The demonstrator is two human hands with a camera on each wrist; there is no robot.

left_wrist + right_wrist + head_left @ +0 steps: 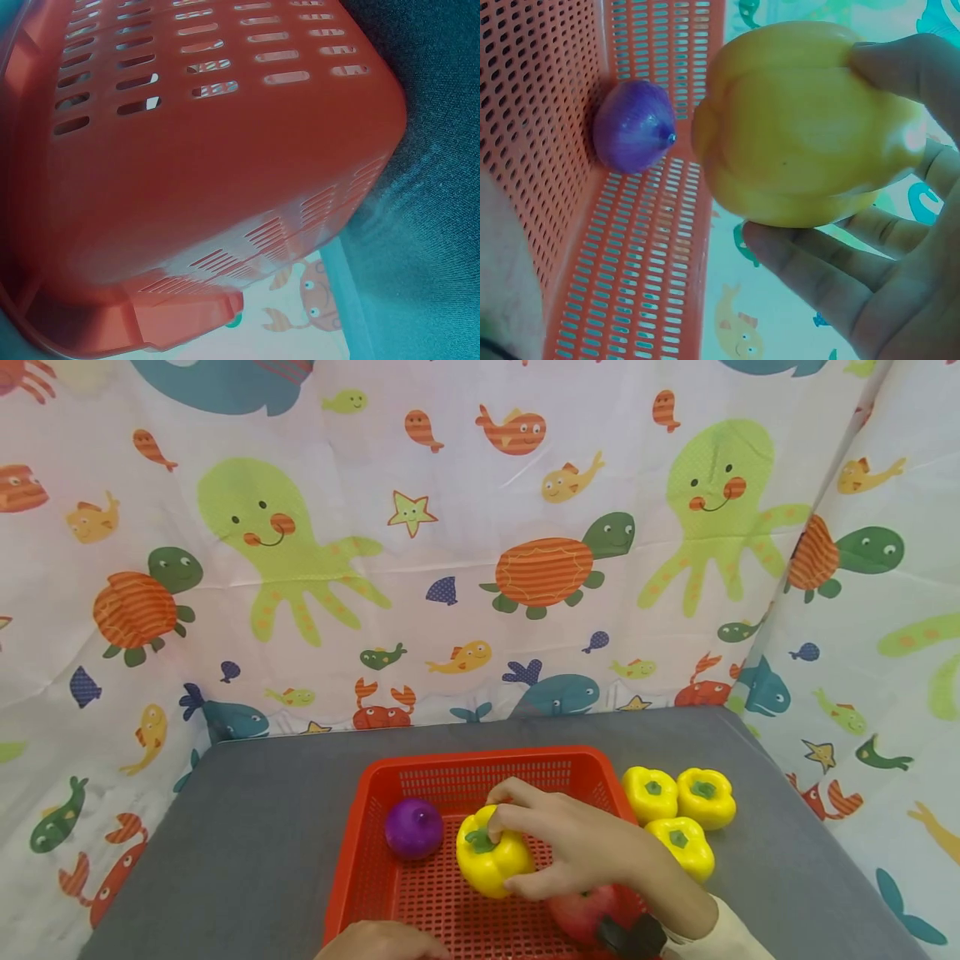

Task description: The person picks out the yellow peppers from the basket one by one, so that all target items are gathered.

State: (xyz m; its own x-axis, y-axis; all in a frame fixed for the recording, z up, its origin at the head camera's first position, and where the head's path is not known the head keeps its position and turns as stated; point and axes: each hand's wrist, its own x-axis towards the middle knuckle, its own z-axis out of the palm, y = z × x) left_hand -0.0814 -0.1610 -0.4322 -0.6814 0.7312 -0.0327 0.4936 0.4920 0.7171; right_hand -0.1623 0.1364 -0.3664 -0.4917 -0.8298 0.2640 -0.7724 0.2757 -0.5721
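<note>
My right hand [566, 839] holds a yellow bell pepper [487, 856] over the red plastic basket [420, 914], its green stem facing up and left. In the right wrist view, the thumb lies on one side of the bell pepper [795, 127] and the fingers [802, 262] on the other. A purple onion [414, 829] sits inside the basket toward the far left. Beneath my right wrist a round red fruit [588, 910] is partly hidden. Only the back of my left hand [382, 941] shows, at the near left of the basket; its fingers are hidden.
Three more yellow bell peppers [678, 847] stand close together on the grey table cover [247, 852], just right of the basket. A white curtain [442, 543] printed with sea animals hangs behind the table and along its sides.
</note>
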